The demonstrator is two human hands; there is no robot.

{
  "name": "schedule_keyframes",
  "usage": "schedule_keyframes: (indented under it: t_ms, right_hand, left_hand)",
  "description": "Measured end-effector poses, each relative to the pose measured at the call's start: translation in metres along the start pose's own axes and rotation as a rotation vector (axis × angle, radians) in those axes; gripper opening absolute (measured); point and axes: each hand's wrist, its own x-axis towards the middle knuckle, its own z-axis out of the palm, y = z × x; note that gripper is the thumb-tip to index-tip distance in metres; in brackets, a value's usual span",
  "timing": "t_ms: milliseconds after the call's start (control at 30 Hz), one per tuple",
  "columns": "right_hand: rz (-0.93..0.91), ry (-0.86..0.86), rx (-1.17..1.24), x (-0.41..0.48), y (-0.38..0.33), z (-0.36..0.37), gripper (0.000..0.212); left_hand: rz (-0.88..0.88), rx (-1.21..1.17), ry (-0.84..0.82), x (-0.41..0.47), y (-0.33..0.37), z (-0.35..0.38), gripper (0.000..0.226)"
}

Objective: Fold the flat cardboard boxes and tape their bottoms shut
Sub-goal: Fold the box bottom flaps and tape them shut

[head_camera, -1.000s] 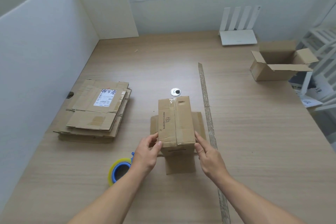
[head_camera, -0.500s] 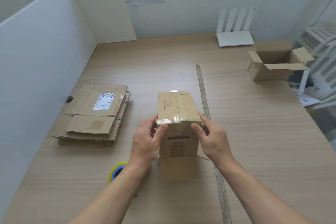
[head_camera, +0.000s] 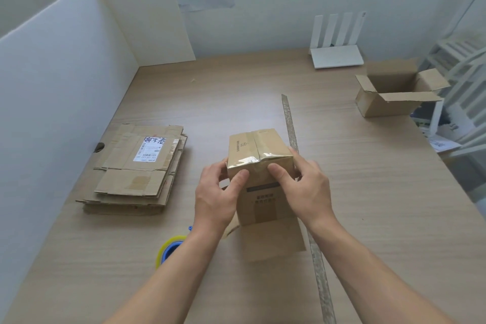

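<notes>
A small brown cardboard box (head_camera: 256,148) stands upside down in the middle of the table, its taped bottom facing up and its open flaps spread on the wood below. Clear tape runs over the bottom seam and down the near face. My left hand (head_camera: 218,192) grips the box's left near corner, thumb pressing the tape end on the near face. My right hand (head_camera: 302,184) grips the right near corner, its thumb also on the tape. A stack of flat cardboard boxes (head_camera: 136,168) lies to the left. A yellow and blue tape roll (head_camera: 168,248) sits partly behind my left forearm.
A folded open box (head_camera: 394,92) stands at the far right of the table. A white router (head_camera: 338,56) is at the back. A long grey strip (head_camera: 292,123) runs along the table right of the box. White partition panels (head_camera: 52,92) close the left side.
The box has been raised and tilted towards me. Both hands moved from its lower sides up to its near top edge, with the thumbs now on the tape end.
</notes>
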Motion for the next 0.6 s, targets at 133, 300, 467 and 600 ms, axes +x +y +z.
schedule_keyframes:
  t_ms: [133, 300, 467, 600]
  right_hand:
    - [0.012, -0.081, 0.077, 0.000, 0.007, -0.004, 0.055]
    - [0.102, -0.242, 0.169, -0.012, 0.023, -0.007, 0.051]
    - [0.232, -0.237, 0.015, -0.035, 0.040, 0.016, 0.077]
    - [0.269, -0.209, -0.084, -0.049, 0.050, 0.032, 0.072]
  left_hand:
    - [-0.022, -0.064, -0.045, 0.001, -0.009, -0.006, 0.028]
    - [-0.107, -0.121, -0.182, -0.007, -0.027, -0.012, 0.049]
    - [-0.247, -0.046, -0.101, -0.031, -0.047, 0.010, 0.059]
    - [-0.279, 0.024, -0.038, -0.043, -0.066, 0.022, 0.040]
